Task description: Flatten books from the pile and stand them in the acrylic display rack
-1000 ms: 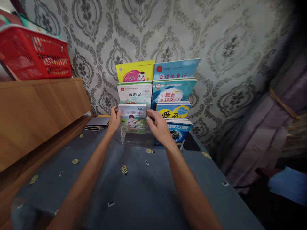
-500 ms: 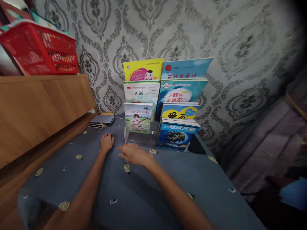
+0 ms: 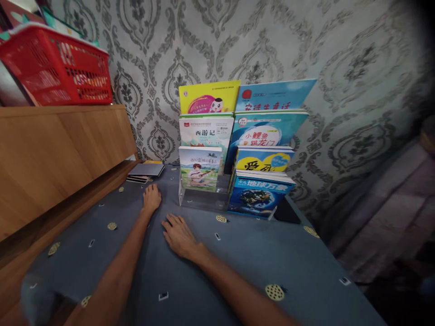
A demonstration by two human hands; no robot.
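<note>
The loose, half-curled left hand (image 3: pixel 152 198) and slightly spread right hand (image 3: pixel 178 234) rest empty on the pineapple-printed blue-grey tablecloth (image 3: pixel 176 278). The small pale guitar-cover paperback (image 3: pixel 200 168) stands in the clear plastic rack (image 3: pixel 204 202). This seems a pause; touching the paperback needs reaching forward.

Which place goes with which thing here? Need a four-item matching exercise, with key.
1. guitar-cover book
2. red plastic basket
3. left hand
4. Earth-cover book

A. on the wooden cabinet
B. lowest row, right side of the clear rack
C. in front of the white book
D. near the gray-topped stack

Pairs: 1-C, 2-A, 3-D, 4-B
</note>
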